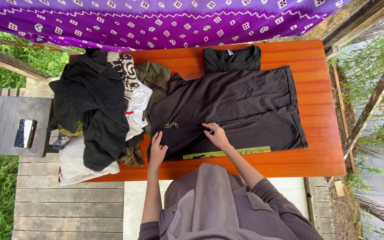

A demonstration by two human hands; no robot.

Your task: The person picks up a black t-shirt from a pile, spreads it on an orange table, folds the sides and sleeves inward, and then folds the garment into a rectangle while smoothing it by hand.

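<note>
- Black short-sleeved cotton T-shirt (232, 106) lies spread flat across the middle of the orange-red wooden tabletop (321, 89), partly folded lengthwise, hem end toward the right side of the tabletop.
- Small yellow print shows on the shirt near its left end; a yellow-green printed strip (227, 154) peeks out along the near edge beneath it.
- Left hand (157, 151) rests flat on the shirt's near left corner, fingers extended and together, pressing the cloth; nothing gripped.
- Right hand (216, 134) sits on the shirt's middle, fingers curled and pinching a fold of the black fabric.
- The 2 hands are near each other, both on the same garment.
- Second black garment, folded into a neat square (232, 59), lies at the far edge of the tabletop, touching the spread shirt's far side.
- Heap of unfolded clothes (96, 111) covers the left end of the tabletop: black pieces on top, a white one, a black-and-white patterned one, an olive checked one beside the shirt.
- Purple cloth with white square pattern (165, 20) hangs behind the tabletop.
- Dark grey wooden stool (5, 113) stands to the left, a smartphone (24, 133) lying on it.
- Weathered plank decking (67, 209) underfoot; grass on both sides.
</note>
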